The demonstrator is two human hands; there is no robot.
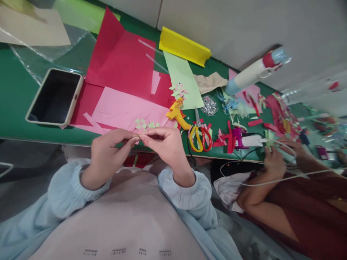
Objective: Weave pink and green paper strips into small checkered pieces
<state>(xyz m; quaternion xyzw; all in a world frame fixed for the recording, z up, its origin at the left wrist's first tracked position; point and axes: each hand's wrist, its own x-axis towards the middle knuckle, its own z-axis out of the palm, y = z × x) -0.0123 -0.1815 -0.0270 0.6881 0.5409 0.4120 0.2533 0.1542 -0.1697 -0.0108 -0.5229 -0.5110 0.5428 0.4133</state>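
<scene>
The left hand (112,153) and right hand (169,148) meet at the near edge of the green table (16,94). Each hand's thumb and forefinger close in a narrow pinch on a tiny item (139,136), too small to identify. The item is located between the opposing fingertips, just on the near side of the woven paper strips (141,124); any connection to them cannot be determined. Right of the hands lie a yellow glue gun (178,115) and scissors (200,137) with yellow and red handles. A smartphone (55,97) lies to the left, beside pink paper (121,104).
</scene>
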